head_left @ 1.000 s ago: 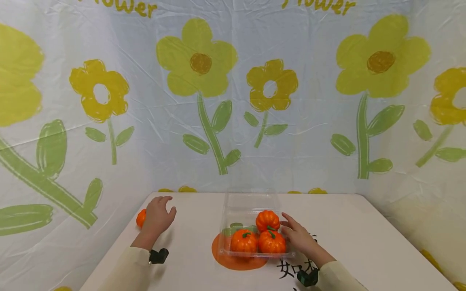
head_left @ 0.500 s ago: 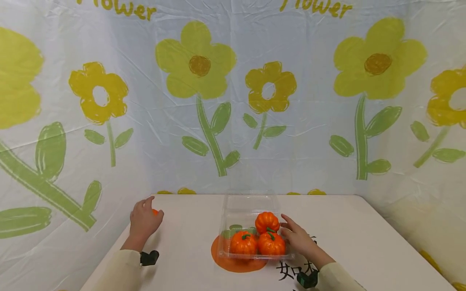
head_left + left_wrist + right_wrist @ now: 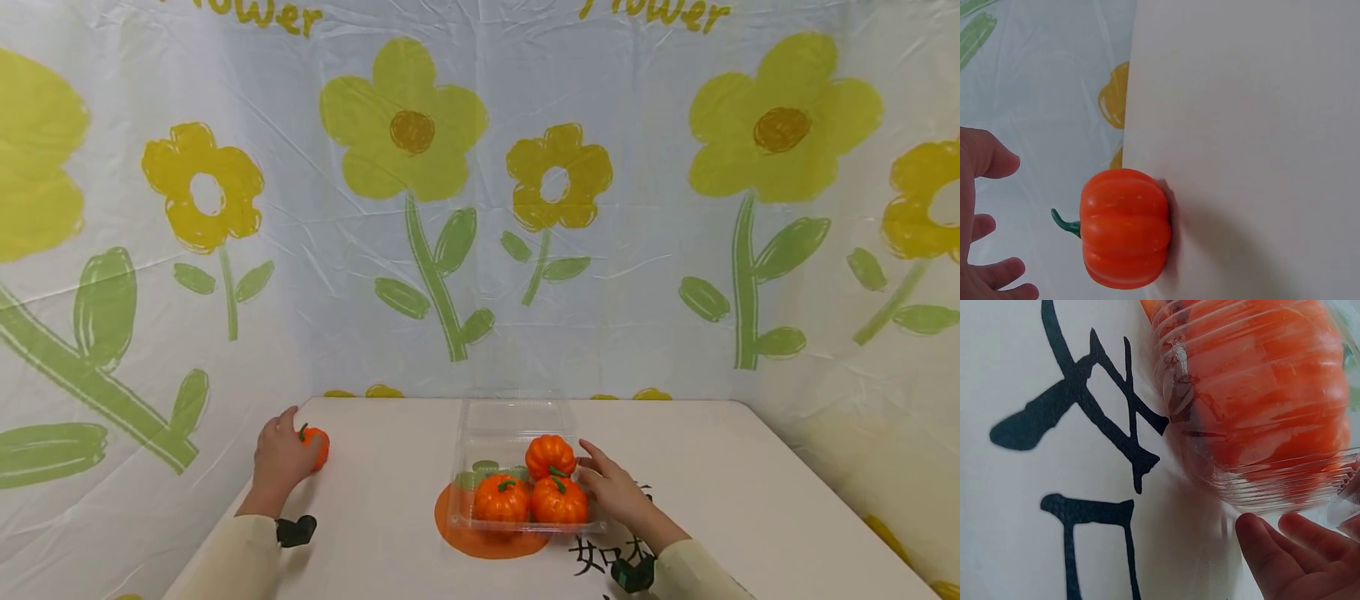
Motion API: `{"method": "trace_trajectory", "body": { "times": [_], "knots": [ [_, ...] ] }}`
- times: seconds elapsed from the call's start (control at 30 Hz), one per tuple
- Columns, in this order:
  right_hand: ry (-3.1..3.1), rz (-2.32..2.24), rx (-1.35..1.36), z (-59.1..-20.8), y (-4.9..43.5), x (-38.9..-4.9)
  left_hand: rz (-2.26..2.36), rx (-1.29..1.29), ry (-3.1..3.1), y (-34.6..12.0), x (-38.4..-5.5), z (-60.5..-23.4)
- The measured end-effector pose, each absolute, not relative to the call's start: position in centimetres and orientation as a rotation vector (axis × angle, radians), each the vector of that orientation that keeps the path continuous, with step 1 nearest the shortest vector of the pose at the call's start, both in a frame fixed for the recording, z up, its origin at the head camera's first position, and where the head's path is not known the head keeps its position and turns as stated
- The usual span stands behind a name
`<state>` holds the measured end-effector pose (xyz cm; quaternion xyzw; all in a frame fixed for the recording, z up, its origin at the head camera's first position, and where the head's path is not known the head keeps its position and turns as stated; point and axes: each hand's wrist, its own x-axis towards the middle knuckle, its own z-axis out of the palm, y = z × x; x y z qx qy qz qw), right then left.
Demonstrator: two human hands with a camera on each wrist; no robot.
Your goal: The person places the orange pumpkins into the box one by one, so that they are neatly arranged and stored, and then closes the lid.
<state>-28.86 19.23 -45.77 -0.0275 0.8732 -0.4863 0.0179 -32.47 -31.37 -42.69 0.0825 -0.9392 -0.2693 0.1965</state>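
A small orange pumpkin (image 3: 318, 448) with a green stem stands near the table's left edge. My left hand (image 3: 281, 454) is just to its left, partly hiding it in the head view. In the left wrist view a gap separates the spread fingers from the pumpkin (image 3: 1125, 228). An uncovered clear plastic box (image 3: 465, 500) holds three similar pumpkins, one behind (image 3: 551, 457) and two in front (image 3: 504, 498). My right hand (image 3: 617, 492) rests its fingertips at the box's right wall. The right wrist view shows those fingers (image 3: 1266, 550) beside the ribbed plastic.
The box's clear lid (image 3: 517, 414) stands folded back behind it. Black characters (image 3: 588, 554) and an orange disc (image 3: 495, 543) are printed on the white table (image 3: 390, 467). A flower-patterned cloth (image 3: 630, 333) surrounds the table at the back and sides.
My left hand has moved left across the pumpkin, from its right side to its left, uncovering its right part. The right hand and the box have stayed in place.
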Motion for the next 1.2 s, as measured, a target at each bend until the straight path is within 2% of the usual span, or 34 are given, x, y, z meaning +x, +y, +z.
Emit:
{"method": "trace_trajectory", "body": {
  "times": [0.5, 0.93, 1.2],
  "knots": [
    [2.724, -1.521, -0.091, -45.9, 19.5, -28.8, -1.048, 0.42, -2.699, -32.1, -33.5, -43.5],
    [2.71, -1.514, -0.062, -46.0, 19.3, -29.2, -1.097, 0.457, -2.709, -33.3, -34.1, -45.9],
    [2.719, -1.514, -0.07, -45.9, 19.4, -28.9, -1.104, 0.424, -2.764, -33.5, -34.7, -45.9]
  ]
}}
